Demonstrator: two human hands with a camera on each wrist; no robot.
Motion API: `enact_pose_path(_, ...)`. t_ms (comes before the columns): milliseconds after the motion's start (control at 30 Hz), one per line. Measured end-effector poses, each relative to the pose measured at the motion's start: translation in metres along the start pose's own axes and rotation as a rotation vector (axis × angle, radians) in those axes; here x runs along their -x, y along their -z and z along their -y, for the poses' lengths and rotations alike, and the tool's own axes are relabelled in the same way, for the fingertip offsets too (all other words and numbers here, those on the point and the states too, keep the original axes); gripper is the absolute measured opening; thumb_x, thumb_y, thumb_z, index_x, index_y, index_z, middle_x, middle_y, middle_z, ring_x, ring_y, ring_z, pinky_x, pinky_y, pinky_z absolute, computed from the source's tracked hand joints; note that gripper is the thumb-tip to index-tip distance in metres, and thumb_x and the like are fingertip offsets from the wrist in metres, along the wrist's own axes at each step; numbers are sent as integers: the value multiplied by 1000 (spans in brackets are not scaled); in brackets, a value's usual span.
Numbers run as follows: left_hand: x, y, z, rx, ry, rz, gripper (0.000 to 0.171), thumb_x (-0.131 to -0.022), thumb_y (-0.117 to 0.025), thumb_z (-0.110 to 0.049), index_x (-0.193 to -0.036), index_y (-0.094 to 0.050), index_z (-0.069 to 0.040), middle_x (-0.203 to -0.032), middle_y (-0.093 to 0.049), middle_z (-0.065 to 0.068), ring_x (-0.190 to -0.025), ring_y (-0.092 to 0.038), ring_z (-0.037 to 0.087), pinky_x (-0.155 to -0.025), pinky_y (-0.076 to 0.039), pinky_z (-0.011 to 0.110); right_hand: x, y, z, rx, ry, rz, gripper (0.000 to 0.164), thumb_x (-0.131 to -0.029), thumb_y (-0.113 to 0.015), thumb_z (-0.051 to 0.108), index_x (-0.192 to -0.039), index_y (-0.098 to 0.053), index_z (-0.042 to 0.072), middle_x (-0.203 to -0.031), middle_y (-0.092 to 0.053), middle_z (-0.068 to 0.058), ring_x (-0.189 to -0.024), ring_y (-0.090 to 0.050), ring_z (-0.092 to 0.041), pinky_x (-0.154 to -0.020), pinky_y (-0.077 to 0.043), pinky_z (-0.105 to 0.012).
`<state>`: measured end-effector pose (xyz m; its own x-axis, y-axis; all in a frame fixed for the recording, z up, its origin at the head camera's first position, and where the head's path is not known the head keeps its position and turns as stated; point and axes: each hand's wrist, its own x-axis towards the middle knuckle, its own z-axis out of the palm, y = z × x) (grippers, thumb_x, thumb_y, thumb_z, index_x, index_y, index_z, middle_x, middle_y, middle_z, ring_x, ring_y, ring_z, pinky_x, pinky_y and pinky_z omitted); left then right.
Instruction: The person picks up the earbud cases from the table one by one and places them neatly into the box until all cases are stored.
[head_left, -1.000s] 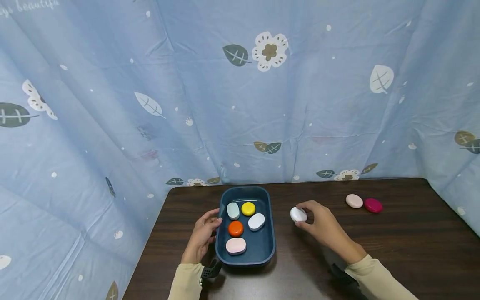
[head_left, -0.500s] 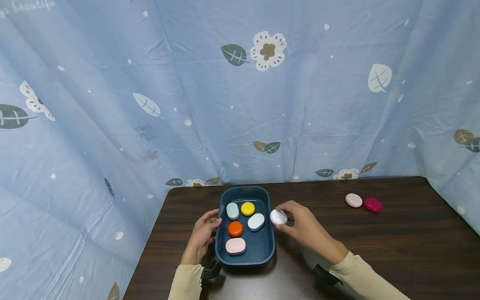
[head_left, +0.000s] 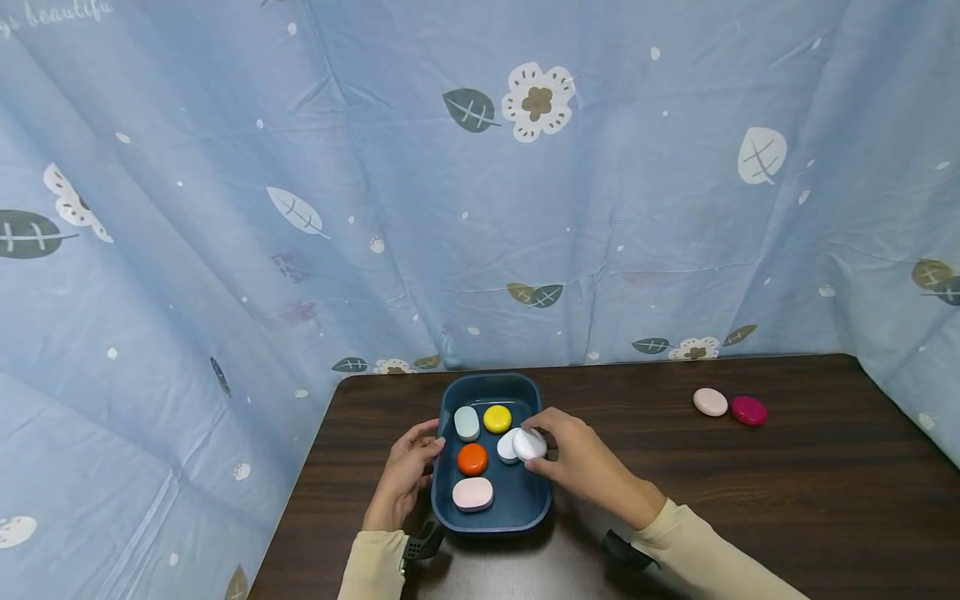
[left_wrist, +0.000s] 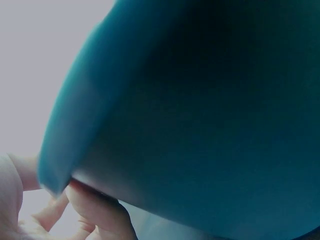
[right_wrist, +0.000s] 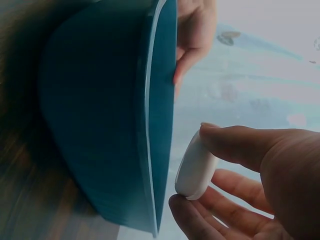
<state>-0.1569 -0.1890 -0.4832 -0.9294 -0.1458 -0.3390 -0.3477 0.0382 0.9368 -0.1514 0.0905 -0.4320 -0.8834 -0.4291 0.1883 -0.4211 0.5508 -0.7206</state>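
Above the right side of a dark blue rectangular tray (head_left: 528,500), my right hand (head_left: 592,462) pinches a smooth, white, soap-like bar (head_left: 529,444) between thumb and fingers. In the head view it overlaps a white oval bar (head_left: 507,447) lying in the tray. The right wrist view shows the held bar (right_wrist: 196,167) tilted, just outside the rim's line. My left hand (head_left: 405,475) grips the tray's left rim, thumb over the edge and fingers under it, as the left wrist view shows. Also inside lie a pale green bar (head_left: 467,423), a yellow disc (head_left: 497,418), an orange disc (head_left: 472,459) and a pink bar (head_left: 472,494).
Toward the back right of the dark wooden table (head_left: 787,492), a pale pink disc (head_left: 710,402) lies beside a magenta one (head_left: 748,410). A blue patterned curtain (head_left: 480,208) hangs behind the table and along its sides.
My right hand has carried the white bar leftward from the bare table, across the tray's right rim, to over the tray. The left hand has kept its grip on the rim.
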Motion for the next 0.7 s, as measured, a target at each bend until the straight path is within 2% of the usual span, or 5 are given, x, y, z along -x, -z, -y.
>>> enact_pose_path(233,1,0,0,2,-6,0,40,-107,-62,-17,-145,-59,-7,-114,-65,13,-95,-59,26,-75,-53,34,-6,-5,5,43,36,46,43,-82,-90,5,-121,-72,1,-117,-70,-11,-97,-65,-21,-89,-60,-43)
enact_pose_path(700,1,0,2,2,-9,0,39,-107,-62,-17,-145,-60,-7,-115,-65,13,-95,-59,26,-76,-53,34,-17,-16,12,71,41,214,44,-82,-90,3,-121,-71,-2,-121,-70,-16,-100,-65,-26,-90,-60,-49)
